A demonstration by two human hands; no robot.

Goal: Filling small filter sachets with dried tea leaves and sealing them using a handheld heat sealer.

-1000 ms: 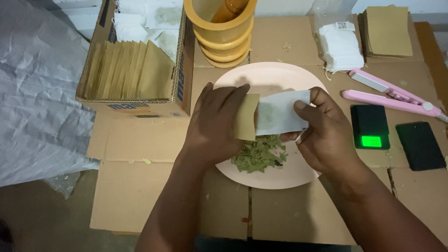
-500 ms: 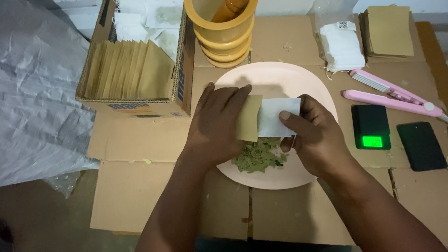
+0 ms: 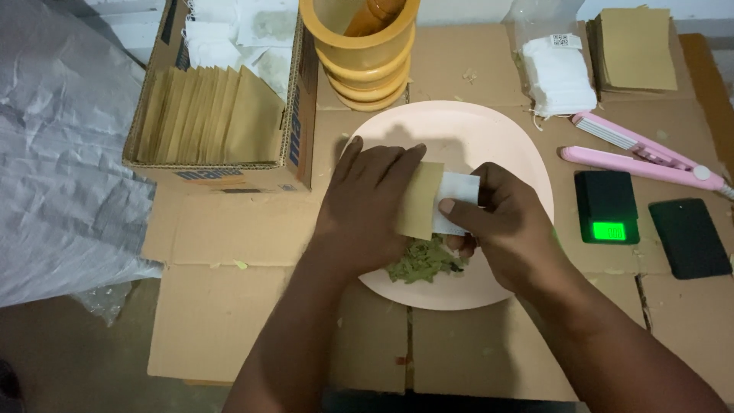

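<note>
I hold a brown paper envelope in my left hand, fingers closed along its left edge, its long axis running away from me. My right hand pinches a white sachet just right of it, partly tucked into the envelope's open side. Both sit above the pink plate; loose dried leaves lie just below my hands.
</note>
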